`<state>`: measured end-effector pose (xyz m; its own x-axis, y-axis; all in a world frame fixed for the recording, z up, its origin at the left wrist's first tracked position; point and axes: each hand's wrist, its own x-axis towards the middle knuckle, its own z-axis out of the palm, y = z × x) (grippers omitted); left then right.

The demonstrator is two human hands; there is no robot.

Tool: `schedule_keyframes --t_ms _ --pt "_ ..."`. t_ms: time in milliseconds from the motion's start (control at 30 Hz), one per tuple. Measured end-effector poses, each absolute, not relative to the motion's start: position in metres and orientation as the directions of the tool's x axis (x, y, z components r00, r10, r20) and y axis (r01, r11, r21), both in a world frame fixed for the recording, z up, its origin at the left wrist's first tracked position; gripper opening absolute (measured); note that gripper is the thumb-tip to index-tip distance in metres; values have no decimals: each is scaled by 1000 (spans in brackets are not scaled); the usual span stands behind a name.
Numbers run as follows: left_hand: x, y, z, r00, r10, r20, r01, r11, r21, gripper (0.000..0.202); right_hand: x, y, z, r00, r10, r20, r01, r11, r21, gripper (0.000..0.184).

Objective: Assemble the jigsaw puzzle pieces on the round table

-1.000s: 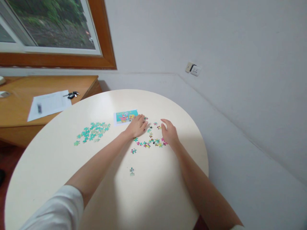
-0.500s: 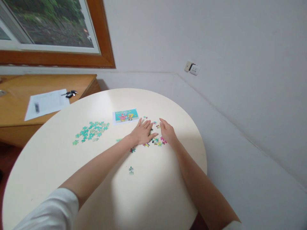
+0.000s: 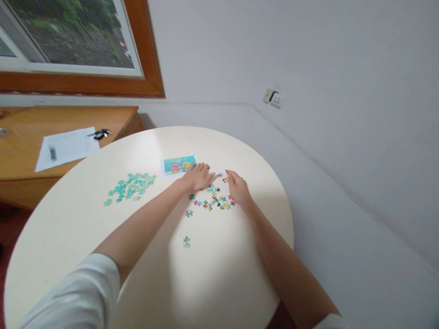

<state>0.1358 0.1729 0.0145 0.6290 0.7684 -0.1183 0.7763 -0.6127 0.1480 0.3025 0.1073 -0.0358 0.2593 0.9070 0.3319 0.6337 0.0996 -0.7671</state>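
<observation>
My left hand lies flat with fingers stretched out on the round cream table, just below a small cartoon picture card. My right hand rests palm down with fingers apart at the right side of a loose cluster of colourful jigsaw pieces. Both hands touch the edges of that cluster and hold nothing. A pile of turquoise pieces lies to the left. Two single pieces, one near my left forearm and one nearer me, lie apart.
A wooden desk at the left carries a paper sheet and a set of keys. A window with a wooden frame is above it. A wall socket sits on the right wall.
My left hand slid back up from over the colourful pieces towards the picture card, uncovering them. My right hand stayed almost in place.
</observation>
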Motion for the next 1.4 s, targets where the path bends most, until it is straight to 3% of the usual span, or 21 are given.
schedule_keyframes --t_ms 133,300,533,700,1033,1200,1300,1400 --pt "139 168 5 640 759 -115 768 -631 109 75 304 108 -35 283 892 353 619 111 -777 35" --pt "129 152 2 735 676 -49 678 -732 71 73 301 107 -32 285 898 336 601 106 -792 35" --pt "133 159 6 735 676 43 667 -734 129 64 300 105 -29 294 902 315 604 80 -793 36" --pt "149 171 1 707 707 -17 698 -694 177 61 302 108 -32 327 878 349 576 108 -811 36" --pt "128 130 9 853 522 -13 518 -842 151 62 303 110 -36 266 902 339 597 122 -793 43" --pt "114 111 20 830 542 -133 558 -804 204 66 297 104 -31 54 960 274 769 135 -625 43" --pt "97 103 18 744 661 -97 664 -716 217 69 292 97 -26 -65 977 202 883 151 -445 43" --pt "80 93 11 649 759 -46 750 -629 203 71 287 90 -20 -141 981 134 908 182 -378 42"
